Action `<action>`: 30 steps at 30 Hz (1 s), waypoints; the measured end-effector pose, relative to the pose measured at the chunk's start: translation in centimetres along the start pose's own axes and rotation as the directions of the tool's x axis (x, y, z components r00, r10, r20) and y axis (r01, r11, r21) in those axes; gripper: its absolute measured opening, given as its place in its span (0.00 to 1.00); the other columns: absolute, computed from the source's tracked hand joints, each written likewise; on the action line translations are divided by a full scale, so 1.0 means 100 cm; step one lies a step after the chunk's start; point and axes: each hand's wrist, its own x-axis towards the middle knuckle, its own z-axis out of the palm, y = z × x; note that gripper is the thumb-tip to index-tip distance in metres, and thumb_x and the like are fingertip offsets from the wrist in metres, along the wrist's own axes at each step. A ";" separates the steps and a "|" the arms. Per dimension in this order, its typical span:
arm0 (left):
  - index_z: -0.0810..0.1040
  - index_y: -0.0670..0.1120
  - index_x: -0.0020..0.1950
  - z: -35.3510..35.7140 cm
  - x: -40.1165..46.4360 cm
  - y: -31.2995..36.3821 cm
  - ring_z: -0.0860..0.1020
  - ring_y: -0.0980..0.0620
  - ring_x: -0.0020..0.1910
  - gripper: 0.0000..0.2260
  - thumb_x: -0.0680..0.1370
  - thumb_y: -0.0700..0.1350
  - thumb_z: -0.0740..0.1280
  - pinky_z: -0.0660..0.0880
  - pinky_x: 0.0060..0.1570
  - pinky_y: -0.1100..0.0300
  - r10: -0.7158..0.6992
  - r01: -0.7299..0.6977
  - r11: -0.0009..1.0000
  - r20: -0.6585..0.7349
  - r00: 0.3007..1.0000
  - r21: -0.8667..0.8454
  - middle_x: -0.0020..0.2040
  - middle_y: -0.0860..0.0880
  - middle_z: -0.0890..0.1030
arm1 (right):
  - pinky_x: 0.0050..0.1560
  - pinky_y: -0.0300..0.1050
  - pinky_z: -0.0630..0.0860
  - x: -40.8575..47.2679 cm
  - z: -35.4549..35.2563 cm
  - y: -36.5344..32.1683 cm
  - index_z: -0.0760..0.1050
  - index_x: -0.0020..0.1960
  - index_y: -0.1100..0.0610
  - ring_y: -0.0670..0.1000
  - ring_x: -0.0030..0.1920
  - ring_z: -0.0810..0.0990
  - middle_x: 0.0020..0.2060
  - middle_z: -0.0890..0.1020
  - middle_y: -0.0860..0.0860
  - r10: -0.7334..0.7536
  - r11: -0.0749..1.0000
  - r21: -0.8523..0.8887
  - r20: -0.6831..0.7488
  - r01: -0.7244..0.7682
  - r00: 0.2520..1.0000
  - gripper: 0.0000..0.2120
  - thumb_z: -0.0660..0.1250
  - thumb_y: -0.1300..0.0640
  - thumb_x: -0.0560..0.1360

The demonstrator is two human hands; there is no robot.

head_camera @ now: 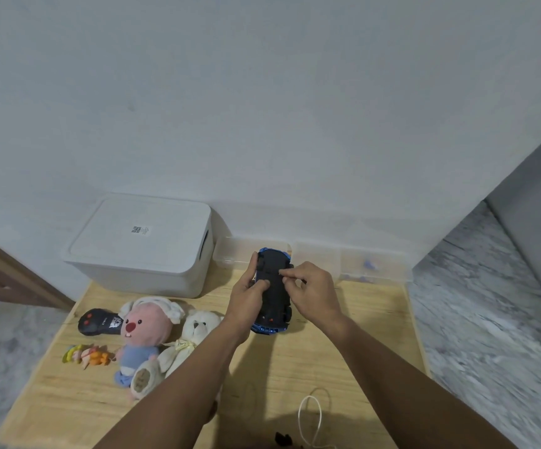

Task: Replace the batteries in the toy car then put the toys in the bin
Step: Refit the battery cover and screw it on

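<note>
While my left hand (pixel 246 296) grips the upturned toy car (pixel 272 286) above the table (pixel 343 335) and my right hand (pixel 311 290) pinches at its underside, the battery swap seems unfinished, toys unbinned.

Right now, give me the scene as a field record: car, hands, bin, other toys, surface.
car: blue toy car, underside up, held above the table
left hand: left hand grips the car's left side
right hand: right hand pinches at the middle of the underside; what it holds is too small to tell
bin: white bin, lid on, at the back left by the wall
other toys: black remote, pink plush, white teddy bear, small colourful toy, all outside the bin
surface: wooden table
</note>
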 end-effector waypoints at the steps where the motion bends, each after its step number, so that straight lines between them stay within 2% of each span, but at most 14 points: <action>1: 0.64 0.63 0.74 0.000 0.000 0.000 0.81 0.50 0.45 0.27 0.80 0.39 0.60 0.80 0.44 0.57 -0.003 0.003 1.000 -0.002 1.000 -0.002 0.49 0.49 0.81 | 0.42 0.41 0.75 -0.001 0.001 0.000 0.84 0.54 0.52 0.47 0.42 0.79 0.42 0.81 0.47 -0.012 1.000 -0.004 -0.004 0.012 1.000 0.10 0.68 0.59 0.75; 4: 0.63 0.64 0.74 0.000 -0.001 0.002 0.81 0.50 0.46 0.27 0.80 0.39 0.60 0.78 0.41 0.60 -0.014 0.014 1.000 -0.009 1.000 -0.010 0.52 0.48 0.82 | 0.40 0.38 0.70 -0.003 0.003 0.001 0.84 0.55 0.53 0.46 0.39 0.76 0.40 0.78 0.45 -0.052 0.998 -0.027 -0.025 0.051 0.998 0.11 0.68 0.59 0.75; 9: 0.64 0.65 0.73 0.002 0.000 0.001 0.81 0.49 0.47 0.27 0.80 0.40 0.60 0.78 0.42 0.59 -0.028 0.028 1.000 -0.028 0.999 -0.012 0.54 0.45 0.82 | 0.40 0.42 0.75 -0.010 0.005 0.000 0.83 0.56 0.53 0.50 0.39 0.79 0.41 0.79 0.48 -0.164 0.975 -0.160 -0.046 0.155 0.985 0.12 0.66 0.59 0.75; 11: 0.65 0.65 0.73 0.002 0.001 -0.001 0.81 0.48 0.47 0.27 0.80 0.40 0.60 0.79 0.44 0.57 -0.030 0.030 0.999 -0.030 0.999 -0.012 0.55 0.44 0.82 | 0.37 0.44 0.77 -0.012 0.004 0.000 0.83 0.57 0.53 0.52 0.38 0.80 0.41 0.80 0.48 -0.206 0.955 -0.226 -0.034 0.193 0.978 0.13 0.66 0.59 0.75; 14: 0.64 0.65 0.73 0.002 0.001 -0.002 0.81 0.48 0.48 0.27 0.80 0.39 0.60 0.80 0.44 0.56 -0.025 0.024 1.000 -0.027 0.999 -0.009 0.53 0.44 0.82 | 0.30 0.39 0.73 -0.013 0.002 -0.001 0.84 0.54 0.54 0.52 0.31 0.80 0.39 0.80 0.49 -0.294 0.897 -0.352 -0.023 0.267 0.956 0.13 0.67 0.60 0.72; 17: 0.64 0.64 0.73 0.002 0.001 -0.003 0.81 0.48 0.46 0.27 0.80 0.39 0.60 0.80 0.46 0.55 -0.028 0.027 1.000 -0.032 0.999 -0.015 0.53 0.45 0.82 | 0.27 0.37 0.70 -0.014 0.002 -0.004 0.84 0.51 0.54 0.51 0.29 0.79 0.38 0.80 0.48 -0.326 0.867 -0.399 -0.004 0.298 0.945 0.12 0.67 0.60 0.70; 19: 0.65 0.65 0.73 0.002 0.001 -0.004 0.81 0.49 0.45 0.27 0.80 0.39 0.60 0.79 0.43 0.56 -0.033 0.033 0.999 -0.037 0.999 -0.022 0.53 0.45 0.82 | 0.29 0.39 0.73 -0.015 0.003 -0.004 0.84 0.53 0.54 0.51 0.32 0.80 0.39 0.79 0.48 -0.284 0.895 -0.364 -0.018 0.258 0.959 0.13 0.66 0.60 0.72; 23: 0.64 0.64 0.74 0.002 0.002 -0.005 0.81 0.47 0.47 0.27 0.80 0.39 0.60 0.79 0.43 0.57 -0.033 0.032 0.999 -0.036 0.999 -0.018 0.55 0.43 0.81 | 0.40 0.45 0.76 -0.017 0.006 -0.004 0.83 0.58 0.53 0.50 0.40 0.78 0.41 0.78 0.48 -0.097 0.983 -0.158 -0.031 0.091 0.995 0.13 0.65 0.60 0.76; 26: 0.64 0.63 0.74 0.002 0.002 -0.005 0.81 0.45 0.50 0.27 0.80 0.39 0.60 0.80 0.46 0.55 -0.030 0.030 0.999 -0.026 0.999 -0.016 0.56 0.42 0.81 | 0.42 0.47 0.77 -0.017 0.006 -0.004 0.82 0.58 0.53 0.49 0.41 0.78 0.41 0.77 0.48 -0.081 0.990 -0.118 -0.034 0.076 0.996 0.13 0.65 0.60 0.77; 30: 0.64 0.63 0.74 0.002 0.003 -0.005 0.81 0.47 0.49 0.27 0.80 0.39 0.60 0.80 0.47 0.55 -0.032 0.031 0.999 -0.020 0.999 -0.013 0.54 0.44 0.81 | 0.40 0.47 0.77 -0.017 0.005 -0.003 0.81 0.60 0.52 0.50 0.40 0.78 0.43 0.77 0.48 -0.123 0.975 -0.188 -0.008 0.120 0.992 0.14 0.64 0.59 0.77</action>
